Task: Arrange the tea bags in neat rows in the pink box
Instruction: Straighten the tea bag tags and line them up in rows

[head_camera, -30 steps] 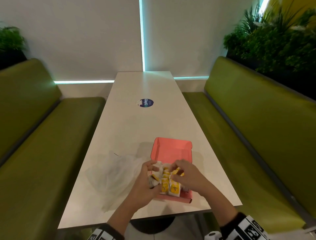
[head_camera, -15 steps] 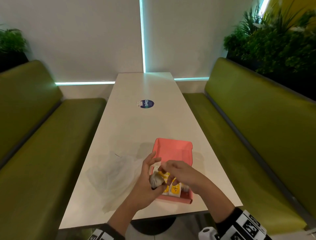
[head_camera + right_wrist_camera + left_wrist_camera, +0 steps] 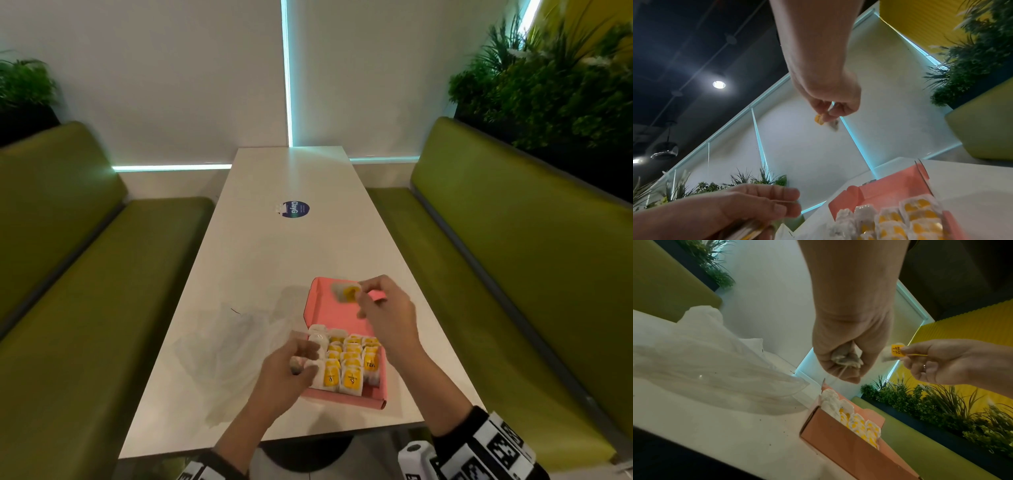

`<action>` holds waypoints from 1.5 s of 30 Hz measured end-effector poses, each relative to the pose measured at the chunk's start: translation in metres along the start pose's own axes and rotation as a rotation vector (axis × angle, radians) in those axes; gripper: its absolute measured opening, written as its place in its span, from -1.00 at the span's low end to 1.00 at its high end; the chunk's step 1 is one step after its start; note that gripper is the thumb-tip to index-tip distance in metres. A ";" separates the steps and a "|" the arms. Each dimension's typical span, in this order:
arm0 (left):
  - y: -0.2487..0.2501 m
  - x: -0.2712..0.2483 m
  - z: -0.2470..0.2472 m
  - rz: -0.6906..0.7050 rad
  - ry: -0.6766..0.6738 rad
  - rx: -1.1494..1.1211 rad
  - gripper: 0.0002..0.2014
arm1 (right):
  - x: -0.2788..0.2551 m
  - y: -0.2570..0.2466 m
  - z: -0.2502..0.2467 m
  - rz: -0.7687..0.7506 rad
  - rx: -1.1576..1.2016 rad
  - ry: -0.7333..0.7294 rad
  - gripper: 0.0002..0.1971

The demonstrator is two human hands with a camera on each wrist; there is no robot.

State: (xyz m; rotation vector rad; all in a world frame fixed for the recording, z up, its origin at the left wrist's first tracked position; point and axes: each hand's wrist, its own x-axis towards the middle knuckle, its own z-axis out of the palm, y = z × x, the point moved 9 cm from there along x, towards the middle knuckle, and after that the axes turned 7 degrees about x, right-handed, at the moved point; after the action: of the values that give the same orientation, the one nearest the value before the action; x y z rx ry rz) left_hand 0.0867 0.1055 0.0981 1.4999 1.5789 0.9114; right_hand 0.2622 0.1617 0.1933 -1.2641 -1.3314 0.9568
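**Both hands holding tea bags over the pink box**

Pink box [image 3: 337, 313] sits open on the white table [image 3: 291, 257], near the table's near edge, lid flap folded back on the far side. Near half of the box is packed w/ tea bags [image 3: 349, 363] standing in rows: yellow-tagged ones across most of it, plain white ones in the col. along the box's left wall. Far half of the box floor is bare pink.

Right hand [image 3: 385, 317] is raised above the far part of the box; thumb & forefinger pinch one tea bag [image 3: 346, 292] by its yellow tag, other fingers loosely curled. In the left wrist view the tag [image 3: 897, 350] shows dark print, partly legible as "RELAX"; the bag itself is blurred.

Left hand [image 3: 287, 373] is at the box's near-left corner, just outside the left wall, fingers curled round a crumpled tea bag [image 3: 846, 357] w/ its string hanging below the fist. Can't tell if more than one bag is in that hand.

Clear plastic bag [image 3: 233, 346] lies flat & rumpled on the table just left of the box. Round blue sticker [image 3: 295, 209] is on the table well beyond the box. Green benches [image 3: 513, 257] run along both sides of the table, plants [image 3: 555, 78] behind the right one.
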 end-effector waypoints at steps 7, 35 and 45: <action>0.001 0.004 -0.033 -0.061 0.280 -0.015 -0.84 | -0.024 0.021 0.047 0.009 -0.434 -0.692 -0.76; 0.030 0.001 -0.011 0.056 0.089 -0.049 -0.96 | -0.025 0.026 0.036 0.102 -0.333 -0.684 -0.91; 0.032 0.000 -0.017 0.057 0.151 0.015 -0.97 | -0.018 0.020 0.022 0.069 -0.278 -0.563 -0.83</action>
State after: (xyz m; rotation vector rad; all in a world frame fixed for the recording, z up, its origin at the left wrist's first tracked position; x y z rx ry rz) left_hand 0.0859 0.1077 0.1342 1.5243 1.6604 1.0688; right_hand 0.2424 0.1489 0.1674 -1.3026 -1.9182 1.2676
